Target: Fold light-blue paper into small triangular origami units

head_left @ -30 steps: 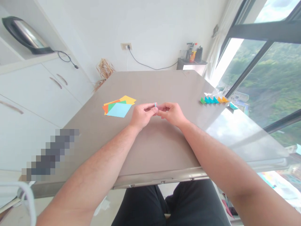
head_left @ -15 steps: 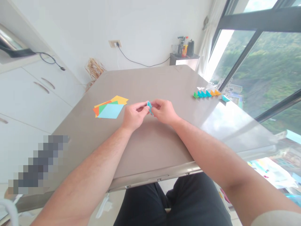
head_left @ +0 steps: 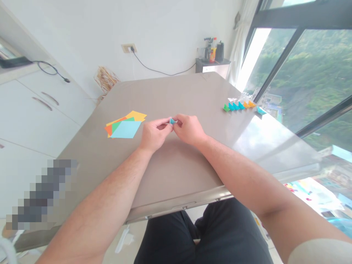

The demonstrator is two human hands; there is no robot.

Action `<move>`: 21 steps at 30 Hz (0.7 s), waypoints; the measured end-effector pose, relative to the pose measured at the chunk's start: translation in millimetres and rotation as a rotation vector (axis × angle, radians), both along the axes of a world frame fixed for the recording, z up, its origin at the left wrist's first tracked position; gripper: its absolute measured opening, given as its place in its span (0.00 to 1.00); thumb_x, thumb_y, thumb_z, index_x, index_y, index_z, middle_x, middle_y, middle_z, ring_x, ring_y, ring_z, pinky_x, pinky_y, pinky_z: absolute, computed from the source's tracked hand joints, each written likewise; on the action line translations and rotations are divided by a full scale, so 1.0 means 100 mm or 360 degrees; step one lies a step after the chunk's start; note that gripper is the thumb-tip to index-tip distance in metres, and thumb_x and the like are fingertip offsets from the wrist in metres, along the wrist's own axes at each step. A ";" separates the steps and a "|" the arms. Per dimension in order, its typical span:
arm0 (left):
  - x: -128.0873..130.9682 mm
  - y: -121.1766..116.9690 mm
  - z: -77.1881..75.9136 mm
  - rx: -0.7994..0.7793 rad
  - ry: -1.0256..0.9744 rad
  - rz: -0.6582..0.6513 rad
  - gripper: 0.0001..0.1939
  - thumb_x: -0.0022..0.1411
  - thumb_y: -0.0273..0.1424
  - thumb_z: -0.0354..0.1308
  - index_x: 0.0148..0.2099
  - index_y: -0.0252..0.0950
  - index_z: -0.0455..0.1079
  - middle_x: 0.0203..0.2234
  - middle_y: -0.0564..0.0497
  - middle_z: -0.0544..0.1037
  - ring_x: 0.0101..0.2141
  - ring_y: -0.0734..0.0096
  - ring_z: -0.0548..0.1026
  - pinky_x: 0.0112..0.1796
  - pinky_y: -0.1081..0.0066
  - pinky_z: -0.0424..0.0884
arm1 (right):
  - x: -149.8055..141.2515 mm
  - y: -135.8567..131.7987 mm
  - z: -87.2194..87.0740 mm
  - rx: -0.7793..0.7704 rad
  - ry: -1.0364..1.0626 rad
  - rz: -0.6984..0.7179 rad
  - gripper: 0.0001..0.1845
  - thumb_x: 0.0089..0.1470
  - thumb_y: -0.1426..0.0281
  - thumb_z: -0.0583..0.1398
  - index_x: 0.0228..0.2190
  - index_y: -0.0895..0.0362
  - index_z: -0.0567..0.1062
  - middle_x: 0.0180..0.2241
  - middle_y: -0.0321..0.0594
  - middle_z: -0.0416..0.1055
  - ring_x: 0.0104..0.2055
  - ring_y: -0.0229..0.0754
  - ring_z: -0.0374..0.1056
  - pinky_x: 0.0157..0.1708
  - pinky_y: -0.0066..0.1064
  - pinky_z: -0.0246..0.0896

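A small piece of folded blue paper (head_left: 172,121) is pinched between my two hands above the middle of the table. My left hand (head_left: 155,135) grips its left side between thumb and fingers. From the right, my right hand (head_left: 189,128) pinches the other side, its fingertips close to those of the left. Part of the paper is hidden behind the fingers. Left of my hands lies a fanned stack of paper sheets (head_left: 126,129), light blue on top, with green, orange and yellow showing beneath.
Several folded paper boats (head_left: 234,106) in green, blue and orange form a row at the table's right, with a separate light blue boat (head_left: 261,110) beside them. Clear plastic wrapping (head_left: 233,99) lies behind. A low cabinet (head_left: 213,67) holding bottles stands beyond the grey table (head_left: 170,86).
The folded blue paper has turned between my fingers and now shows a small triangular face. Both hands stay pinched on it. The whole view has shifted slightly.
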State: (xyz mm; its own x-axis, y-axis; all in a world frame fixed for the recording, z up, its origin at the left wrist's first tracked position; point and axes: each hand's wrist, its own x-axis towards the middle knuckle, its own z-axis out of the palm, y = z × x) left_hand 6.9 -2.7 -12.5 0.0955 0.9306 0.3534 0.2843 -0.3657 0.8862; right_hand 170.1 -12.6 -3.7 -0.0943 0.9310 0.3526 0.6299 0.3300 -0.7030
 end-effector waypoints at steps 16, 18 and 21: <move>0.03 -0.01 -0.01 -0.0013 -0.0168 -0.0021 0.21 0.52 0.40 0.73 0.47 0.37 0.82 0.36 0.46 0.86 0.40 0.57 0.83 0.48 0.59 0.79 | -0.02 0.00 0.00 0.0093 0.0019 -0.0160 0.06 0.57 0.67 0.56 0.29 0.53 0.71 0.26 0.34 0.71 0.28 0.37 0.60 0.30 0.31 0.51; 0.02 0.00 -0.02 -0.0050 -0.0284 -0.0027 0.22 0.50 0.41 0.74 0.47 0.37 0.81 0.35 0.46 0.85 0.38 0.58 0.83 0.47 0.58 0.79 | -0.02 0.00 0.00 0.0159 0.0105 -0.0189 0.04 0.56 0.66 0.58 0.32 0.53 0.71 0.30 0.34 0.71 0.30 0.37 0.62 0.32 0.31 0.53; 0.03 0.02 -0.01 -0.0118 -0.0419 -0.0010 0.24 0.48 0.42 0.75 0.45 0.36 0.81 0.34 0.47 0.85 0.35 0.60 0.83 0.45 0.58 0.80 | -0.01 -0.01 0.00 0.0296 0.0132 -0.0188 0.02 0.54 0.68 0.60 0.31 0.54 0.71 0.33 0.36 0.70 0.32 0.37 0.61 0.34 0.31 0.55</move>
